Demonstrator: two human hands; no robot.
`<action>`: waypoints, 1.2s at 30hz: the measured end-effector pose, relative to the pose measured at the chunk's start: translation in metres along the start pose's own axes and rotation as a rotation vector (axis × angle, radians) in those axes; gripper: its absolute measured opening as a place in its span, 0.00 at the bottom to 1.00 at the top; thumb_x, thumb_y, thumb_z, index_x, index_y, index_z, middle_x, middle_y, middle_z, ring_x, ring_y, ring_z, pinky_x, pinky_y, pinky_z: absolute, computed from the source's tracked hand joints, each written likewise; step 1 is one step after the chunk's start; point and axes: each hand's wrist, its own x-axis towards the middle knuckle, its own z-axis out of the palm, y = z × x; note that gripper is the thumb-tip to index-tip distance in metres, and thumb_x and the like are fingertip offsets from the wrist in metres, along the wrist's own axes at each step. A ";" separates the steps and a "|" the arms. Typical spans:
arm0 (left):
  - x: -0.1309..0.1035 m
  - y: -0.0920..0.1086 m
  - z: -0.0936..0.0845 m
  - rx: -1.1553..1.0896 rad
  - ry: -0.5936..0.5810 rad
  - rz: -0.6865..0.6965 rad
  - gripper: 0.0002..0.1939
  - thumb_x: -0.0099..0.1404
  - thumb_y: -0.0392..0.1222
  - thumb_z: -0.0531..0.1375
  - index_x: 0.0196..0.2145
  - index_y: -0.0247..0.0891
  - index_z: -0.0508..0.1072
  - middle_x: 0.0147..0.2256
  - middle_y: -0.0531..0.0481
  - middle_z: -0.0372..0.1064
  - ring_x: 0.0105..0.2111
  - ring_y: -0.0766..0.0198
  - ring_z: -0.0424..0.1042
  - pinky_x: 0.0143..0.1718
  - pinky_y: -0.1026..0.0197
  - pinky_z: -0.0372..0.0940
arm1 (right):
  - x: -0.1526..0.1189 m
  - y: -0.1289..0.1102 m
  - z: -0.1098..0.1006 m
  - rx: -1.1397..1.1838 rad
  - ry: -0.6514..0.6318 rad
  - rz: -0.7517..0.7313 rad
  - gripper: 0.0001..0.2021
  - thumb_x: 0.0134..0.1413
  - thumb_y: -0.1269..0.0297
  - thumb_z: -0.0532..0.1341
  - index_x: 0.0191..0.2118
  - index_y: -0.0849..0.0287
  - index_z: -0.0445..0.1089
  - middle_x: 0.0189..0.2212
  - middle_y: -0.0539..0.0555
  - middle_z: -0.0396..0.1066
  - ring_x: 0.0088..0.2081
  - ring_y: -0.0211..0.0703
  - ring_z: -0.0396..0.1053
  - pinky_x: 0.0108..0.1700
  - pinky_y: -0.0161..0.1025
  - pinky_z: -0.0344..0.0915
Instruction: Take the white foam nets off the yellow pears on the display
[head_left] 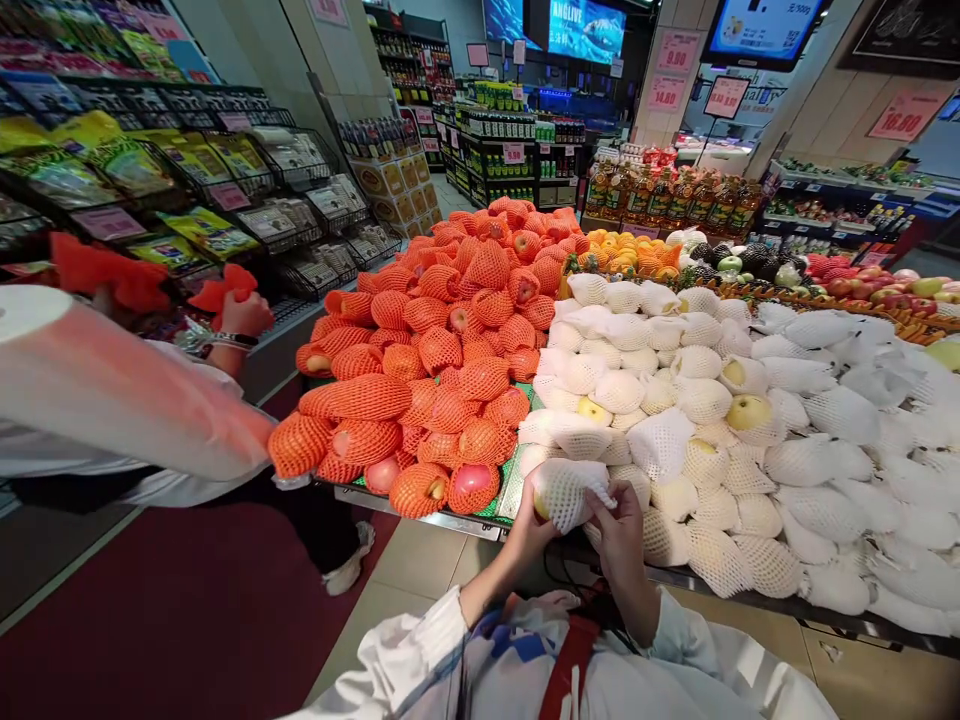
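Near the front edge of the display, my left hand (pixel 531 528) is wrapped round a pale yellow pear (pixel 541 506). A white foam net (pixel 571 492) covers most of the pear. The fingers of my right hand (pixel 622 525) pinch the gathered end of that net. Just beyond and to the right lie many white-netted pears (pixel 701 405), some with yellow skin showing. Left of my hands, a heap of apples in orange-red nets (pixel 442 350) covers its side of the stand.
At the left, a person in white sleeves (pixel 135 400) holds orange-red nets (pixel 112 275) beside a large roll of plastic bags (pixel 30 312). Packet shelves (pixel 202 200) line the left wall. Oranges (pixel 630 250) and bottled oil (pixel 675 195) stand behind the fruit.
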 end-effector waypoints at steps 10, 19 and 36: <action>-0.002 -0.007 -0.028 -0.279 0.024 -0.316 0.41 0.53 0.65 0.67 0.59 0.39 0.71 0.52 0.38 0.75 0.49 0.47 0.77 0.47 0.49 0.75 | 0.009 -0.013 -0.022 0.111 0.227 -0.087 0.26 0.49 0.47 0.72 0.39 0.52 0.55 0.35 0.46 0.60 0.34 0.37 0.63 0.34 0.33 0.67; -0.009 -0.029 -0.075 0.772 0.119 0.248 0.35 0.61 0.54 0.68 0.62 0.39 0.67 0.58 0.37 0.70 0.59 0.42 0.71 0.62 0.39 0.66 | 0.054 -0.029 -0.162 -0.631 0.745 -0.758 0.19 0.58 0.50 0.67 0.41 0.55 0.58 0.44 0.59 0.64 0.53 0.53 0.65 0.58 0.53 0.64; -0.014 -0.057 -0.052 1.473 0.118 0.470 0.31 0.69 0.42 0.63 0.66 0.27 0.65 0.58 0.30 0.66 0.55 0.40 0.64 0.58 0.41 0.68 | 0.103 0.009 -0.096 -1.209 0.203 -0.808 0.37 0.57 0.41 0.69 0.61 0.60 0.59 0.71 0.76 0.47 0.71 0.74 0.47 0.65 0.74 0.58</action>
